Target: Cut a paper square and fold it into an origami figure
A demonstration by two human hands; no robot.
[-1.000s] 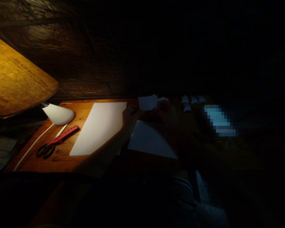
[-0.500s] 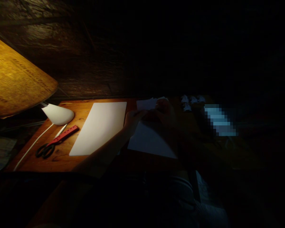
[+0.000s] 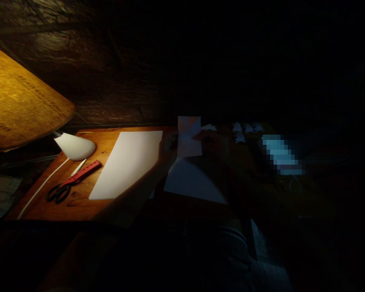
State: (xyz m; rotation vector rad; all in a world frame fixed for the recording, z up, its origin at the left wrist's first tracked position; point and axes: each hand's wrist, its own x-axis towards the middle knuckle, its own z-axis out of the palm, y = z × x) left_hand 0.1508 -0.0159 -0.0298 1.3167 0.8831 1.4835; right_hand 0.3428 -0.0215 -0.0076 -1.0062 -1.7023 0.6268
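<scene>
A small creased piece of paper (image 3: 189, 136) is held upright above the wooden desk, unfolded so that its diagonal fold lines show. My left hand (image 3: 169, 144) is closed at its left edge, mostly in shadow. At its right edge my right hand (image 3: 209, 140) pinches the paper, and the fingers there are dim. Below the hands a sheet of white paper (image 3: 194, 180) lies on the desk, partly shaded by my arms. A larger white sheet (image 3: 129, 164) lies to the left, brightly lit. Behind my right hand sits a folded white paper piece (image 3: 209, 127).
Red-cased scissors (image 3: 79, 176) with black handles and a white pen-like stick (image 3: 78, 167) lie by the lamp base (image 3: 76, 147). Several folded paper pieces (image 3: 239, 137) stand at the back right, near a pixelated bright screen (image 3: 281, 156). A glowing lampshade (image 3: 24, 105) hangs at left.
The small paper was folded flat and low between my fingers; now it is opened out and raised upright. My hands have moved apart to its two side edges.
</scene>
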